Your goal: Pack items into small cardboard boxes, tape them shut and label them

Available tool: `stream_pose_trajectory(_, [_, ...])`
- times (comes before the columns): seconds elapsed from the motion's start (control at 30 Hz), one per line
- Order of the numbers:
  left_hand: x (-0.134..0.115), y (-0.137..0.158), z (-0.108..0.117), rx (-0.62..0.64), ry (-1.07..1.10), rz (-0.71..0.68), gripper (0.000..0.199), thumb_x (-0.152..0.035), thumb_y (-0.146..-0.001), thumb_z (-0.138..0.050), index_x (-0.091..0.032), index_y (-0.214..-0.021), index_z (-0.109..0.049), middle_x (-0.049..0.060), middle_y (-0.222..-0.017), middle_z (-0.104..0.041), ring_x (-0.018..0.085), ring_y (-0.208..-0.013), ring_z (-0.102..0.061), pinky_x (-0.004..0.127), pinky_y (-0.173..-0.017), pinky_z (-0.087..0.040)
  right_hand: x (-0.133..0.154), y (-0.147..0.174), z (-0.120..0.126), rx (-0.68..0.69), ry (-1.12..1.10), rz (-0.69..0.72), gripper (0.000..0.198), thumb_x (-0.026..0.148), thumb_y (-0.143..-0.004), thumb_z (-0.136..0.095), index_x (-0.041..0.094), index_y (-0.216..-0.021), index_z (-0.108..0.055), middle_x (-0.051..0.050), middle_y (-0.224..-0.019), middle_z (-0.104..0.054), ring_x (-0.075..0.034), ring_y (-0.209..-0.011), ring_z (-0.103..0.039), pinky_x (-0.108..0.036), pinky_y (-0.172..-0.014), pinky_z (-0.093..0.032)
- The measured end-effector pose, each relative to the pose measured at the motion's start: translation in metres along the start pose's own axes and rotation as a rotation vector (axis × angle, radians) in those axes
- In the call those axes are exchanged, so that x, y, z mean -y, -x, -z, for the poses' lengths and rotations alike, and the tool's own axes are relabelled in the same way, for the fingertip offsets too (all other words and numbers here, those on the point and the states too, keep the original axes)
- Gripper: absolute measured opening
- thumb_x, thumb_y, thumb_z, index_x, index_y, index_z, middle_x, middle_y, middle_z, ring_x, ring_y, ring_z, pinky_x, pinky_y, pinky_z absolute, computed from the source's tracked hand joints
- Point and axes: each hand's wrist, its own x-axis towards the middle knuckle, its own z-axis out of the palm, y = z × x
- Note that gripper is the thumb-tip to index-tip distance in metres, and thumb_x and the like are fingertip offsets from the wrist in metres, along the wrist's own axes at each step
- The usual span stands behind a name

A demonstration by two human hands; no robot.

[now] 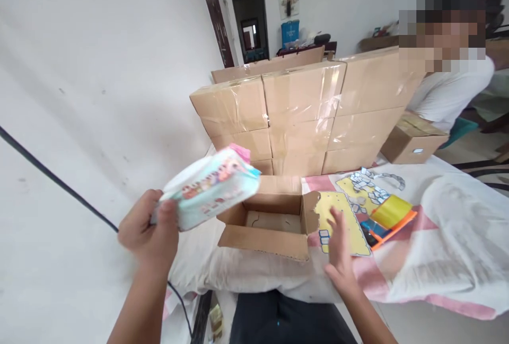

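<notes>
My left hand grips one end of a pale blue and white soft pack of wipes, with printed figures on its face and a pink corner. The pack hangs in the air, left of and above an open cardboard box. Inside that box only the bare bottom shows, and its flaps are folded outward. To the right of the box my right hand is raised with its fingers apart, holding nothing. Under and behind it lies a yellow printed sheet.
Behind the box stands a wall of taped cartons. At right on the patterned cloth lie an orange-edged pouch and grey-white paper cutouts. A person in a white shirt sits beside a closed carton. A black cable crosses the left wall.
</notes>
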Motion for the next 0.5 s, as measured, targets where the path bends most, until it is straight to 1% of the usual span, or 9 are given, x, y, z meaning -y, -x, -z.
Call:
stream_pose_trajectory(0.07, [-0.014,-0.003,0.002,0.208,0.042,-0.213,0.035,-0.016,-0.086,-0.065,-0.02,-0.06,-0.042,-0.004,-0.063,-0.039,0.009,-0.055,-0.034,0.027,-0.049,-0.023,0.034,-0.016,0.024,-0.201,0.06,0.156,0.089,0.057,-0.083,-0.07,0.027,-0.156,-0.03,-0.015,-0.152,-0.038,-0.04,-0.144,-0.036,-0.065,-0.116,-0.031])
stream_pose_trajectory(0.1, [-0.019,-0.004,0.001,0.315,0.103,-0.314,0.035,-0.011,-0.084,-0.067,-0.021,-0.062,-0.042,-0.004,-0.064,-0.039,0.009,-0.056,-0.035,0.027,-0.049,-0.024,0.056,-0.029,0.034,-0.218,0.151,0.229,0.085,0.042,-0.079,-0.08,0.031,-0.152,-0.038,-0.012,-0.147,-0.043,-0.038,-0.14,-0.042,-0.064,-0.117,-0.032])
stream_pose_trajectory(0.13, [-0.025,-0.004,0.0,0.421,0.156,-0.416,0.036,-0.007,-0.081,-0.068,-0.021,-0.063,-0.04,-0.004,-0.065,-0.039,0.01,-0.057,-0.036,0.028,-0.049,-0.025,0.08,-0.045,0.04,-0.098,0.234,0.277,0.081,0.03,-0.076,-0.083,0.033,-0.147,-0.046,-0.011,-0.142,-0.049,-0.037,-0.135,-0.047,-0.061,-0.115,-0.035])
stream_pose_trajectory(0.2, [-0.038,-0.002,-0.004,0.599,0.192,-0.596,0.037,-0.005,-0.079,-0.07,-0.022,-0.065,-0.04,-0.004,-0.065,-0.041,0.012,-0.059,-0.036,0.029,-0.05,-0.027,0.122,-0.08,0.039,0.416,0.278,0.261,0.084,0.033,-0.076,-0.084,0.033,-0.15,-0.043,-0.011,-0.145,-0.053,-0.037,-0.137,-0.047,-0.053,-0.112,-0.042])
stream_pose_trajectory(0.27, [-0.052,0.005,-0.006,0.697,0.148,-0.716,0.036,-0.008,-0.08,-0.069,-0.023,-0.066,-0.04,-0.004,-0.061,-0.043,0.013,-0.058,-0.035,0.031,-0.05,-0.027,0.148,-0.113,0.021,0.818,0.217,0.178,0.111,0.048,-0.07,-0.087,0.031,-0.161,-0.025,-0.012,-0.153,-0.049,-0.036,-0.137,-0.05,-0.047,-0.106,-0.048])
stream_pose_trajectory(0.33, [-0.065,0.017,-0.002,0.703,0.098,-0.766,0.036,-0.009,-0.082,-0.068,-0.023,-0.064,-0.04,-0.004,-0.058,-0.043,0.013,-0.057,-0.035,0.032,-0.05,-0.026,0.155,-0.131,-0.002,1.132,0.152,0.078,0.13,0.053,-0.063,-0.088,0.031,-0.164,-0.01,-0.013,-0.151,-0.053,-0.034,-0.129,-0.058,-0.04,-0.095,-0.053])
stream_pose_trajectory(0.4, [-0.073,0.032,0.007,0.663,0.062,-0.771,0.036,-0.01,-0.082,-0.068,-0.022,-0.063,-0.04,-0.004,-0.055,-0.044,0.013,-0.056,-0.035,0.033,-0.051,-0.028,0.154,-0.133,-0.018,1.3,0.11,-0.006,0.133,0.051,-0.061,-0.088,0.031,-0.164,-0.007,-0.012,-0.146,-0.058,-0.031,-0.12,-0.064,-0.035,-0.087,-0.054])
stream_pose_trajectory(0.43, [-0.074,0.04,0.013,0.635,0.059,-0.761,0.034,-0.011,-0.083,-0.067,-0.022,-0.063,-0.041,-0.004,-0.056,-0.046,0.013,-0.056,-0.037,0.033,-0.052,-0.031,0.154,-0.129,-0.022,1.312,0.103,-0.029,0.13,0.049,-0.061,-0.088,0.032,-0.164,-0.011,-0.011,-0.143,-0.06,-0.03,-0.117,-0.066,-0.033,-0.086,-0.054])
stream_pose_trajectory(0.5, [-0.068,0.056,0.024,0.56,0.105,-0.662,0.027,-0.019,-0.091,-0.059,-0.021,-0.068,-0.045,-0.001,-0.062,-0.054,0.015,-0.061,-0.047,0.033,-0.056,-0.039,0.16,-0.117,-0.019,1.225,0.112,-0.017,0.12,0.043,-0.063,-0.087,0.035,-0.162,-0.02,-0.008,-0.143,-0.06,-0.03,-0.118,-0.066,-0.033,-0.089,-0.054])
